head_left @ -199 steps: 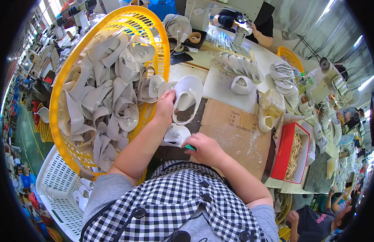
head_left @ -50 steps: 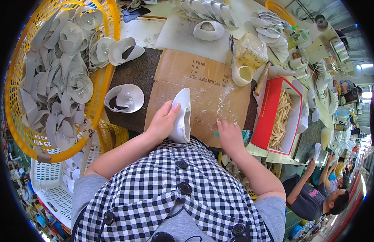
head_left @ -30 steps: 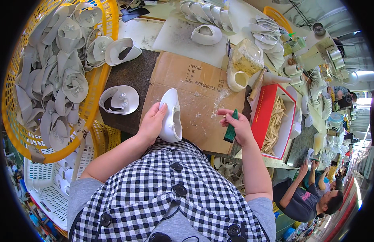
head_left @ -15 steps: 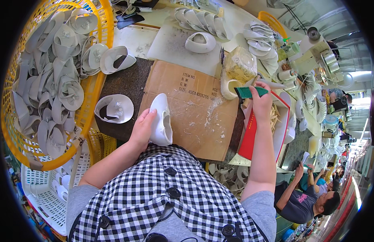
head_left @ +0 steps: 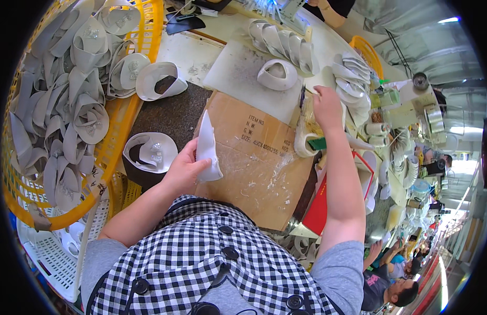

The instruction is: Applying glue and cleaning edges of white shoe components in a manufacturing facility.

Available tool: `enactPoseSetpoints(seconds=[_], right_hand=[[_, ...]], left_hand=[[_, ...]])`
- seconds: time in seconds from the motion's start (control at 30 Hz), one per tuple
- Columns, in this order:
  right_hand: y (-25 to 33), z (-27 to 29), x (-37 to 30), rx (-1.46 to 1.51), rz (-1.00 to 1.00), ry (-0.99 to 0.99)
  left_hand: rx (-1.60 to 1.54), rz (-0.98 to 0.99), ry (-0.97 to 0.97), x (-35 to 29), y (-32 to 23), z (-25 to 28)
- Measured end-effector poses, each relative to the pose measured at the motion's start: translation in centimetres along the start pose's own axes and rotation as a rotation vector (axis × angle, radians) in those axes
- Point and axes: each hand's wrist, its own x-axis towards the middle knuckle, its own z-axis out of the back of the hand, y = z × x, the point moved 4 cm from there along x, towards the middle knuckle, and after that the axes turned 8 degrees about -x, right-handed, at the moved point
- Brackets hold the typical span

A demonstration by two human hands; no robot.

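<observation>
My left hand (head_left: 183, 170) grips a white shoe upper (head_left: 207, 152) over the near left edge of the cardboard sheet (head_left: 254, 157), thumb on its face. It stands on edge, its pointed end up. My right hand (head_left: 327, 107) is stretched over the yellowed, glue-smeared container (head_left: 308, 116), its fingers drawn together; what they hold, if anything, is hidden. Beneath the right wrist lies a green pad (head_left: 317, 143), partly covered by the arm. A white upper with a jewelled ornament (head_left: 150, 152) lies left of the cardboard, and another white upper (head_left: 277, 75) stands beyond it.
A yellow basket (head_left: 151, 31) heaped with ornamented uppers stands at the left, above a white basket (head_left: 54, 257). A red box (head_left: 315, 210) sits beside my right forearm. Stacked uppers (head_left: 282, 44) line the far side. A co-worker (head_left: 385, 289) sits at the right.
My right hand has let go of the green pad, now by the container, and reached farther away over the container. My left hand has turned the upper edge-on.
</observation>
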Motion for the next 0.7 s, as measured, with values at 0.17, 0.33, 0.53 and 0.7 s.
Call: enactPoseSetpoints(seconds=[0.17, 0.33, 0.53, 0.7], right_hand=[[-2.4, -8.7, 4.1, -0.562, -0.056, 0.481], [-3.5, -12.1, 4.9, -0.705, -0.222, 0.66], [-4.3, -12.1, 6.9, -0.539, -0.437, 0.758], [-5.1, -12.7, 6.9, -0.54, -0.412, 0.8]], left_hand=[[0.003, 0.018, 0.023, 1.3, -0.3, 0.1], [-0.064, 0.104, -0.022, 1.2, -0.7, 1.0], [-0.099, 0.12, -0.028, 1.8, -0.8, 0.7], [-0.101, 0.153, -0.047, 1.9, -0.9, 0.2]])
